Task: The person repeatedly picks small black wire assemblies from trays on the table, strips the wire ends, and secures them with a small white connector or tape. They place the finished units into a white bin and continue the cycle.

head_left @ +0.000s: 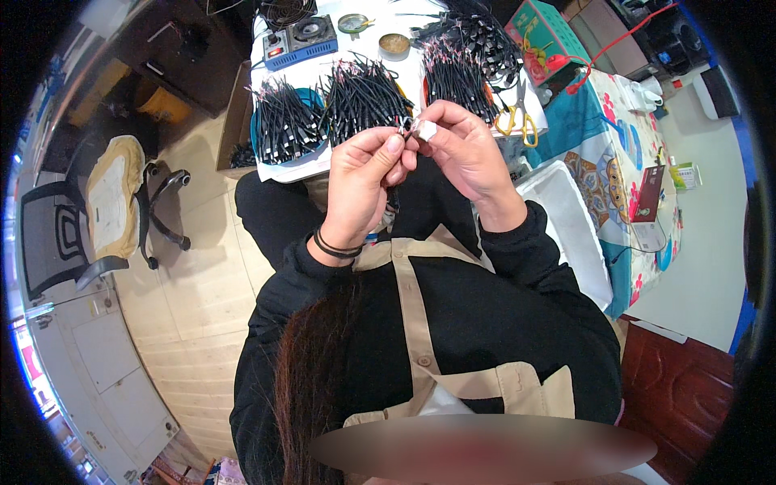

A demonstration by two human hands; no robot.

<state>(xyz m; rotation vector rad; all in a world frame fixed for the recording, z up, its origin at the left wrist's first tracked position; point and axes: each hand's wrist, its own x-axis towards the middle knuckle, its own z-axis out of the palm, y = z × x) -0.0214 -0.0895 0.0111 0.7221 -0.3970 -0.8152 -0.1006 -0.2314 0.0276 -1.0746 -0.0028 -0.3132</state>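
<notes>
My left hand point(365, 166) and my right hand point(469, 153) meet in front of the table's near edge, thumbs and fingers pinched together. Between their fingertips is the end of a thin black cable point(409, 125), with small details too fine to make out. Part of the cable seems to hang below the left hand. White wrapping point(425, 131) covers a fingertip of the right hand. Just beyond lie bundles of short black cables: a left bundle point(287, 121) in a blue tray, a middle bundle point(364, 97), and a right bundle point(457, 77) in an orange-rimmed tray.
A blue device with a round top point(303, 50), a round tin point(394, 45) and a shallow dish point(353, 23) stand farther back. Yellow-handled scissors point(521, 123) lie at the right edge. A white foam box point(572, 222) sits right of my legs; an office chair point(113, 194) stands left.
</notes>
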